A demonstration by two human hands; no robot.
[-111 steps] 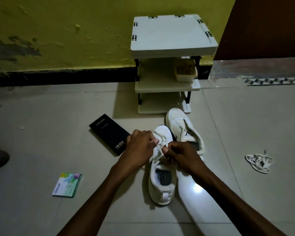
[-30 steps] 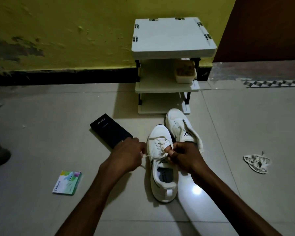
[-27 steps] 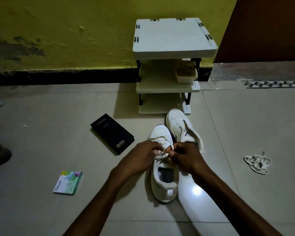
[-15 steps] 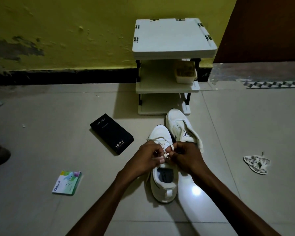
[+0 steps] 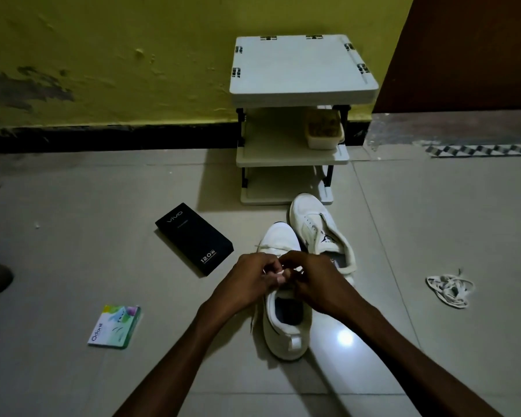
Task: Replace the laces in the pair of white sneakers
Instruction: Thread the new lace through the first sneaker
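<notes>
The left hand (image 5: 247, 281) and right hand (image 5: 318, 282) pinch the lace (image 5: 279, 271) together over the near sneaker (image 5: 286, 329), leaving no gap between them. Just behind lies the second sneaker (image 5: 321, 230), then the shelf rack (image 5: 301, 70) against the wall (image 5: 133, 55). Leftward a black box (image 5: 193, 239) and a green packet (image 5: 115, 326) interrupt the floor (image 5: 403, 236); rightward it runs bare to a heap of loose laces (image 5: 448, 288).

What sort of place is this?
Probably a room in a home, seen from floor level: a tiled floor, a scuffed yellow wall, and a small white shelf rack standing against it.
</notes>
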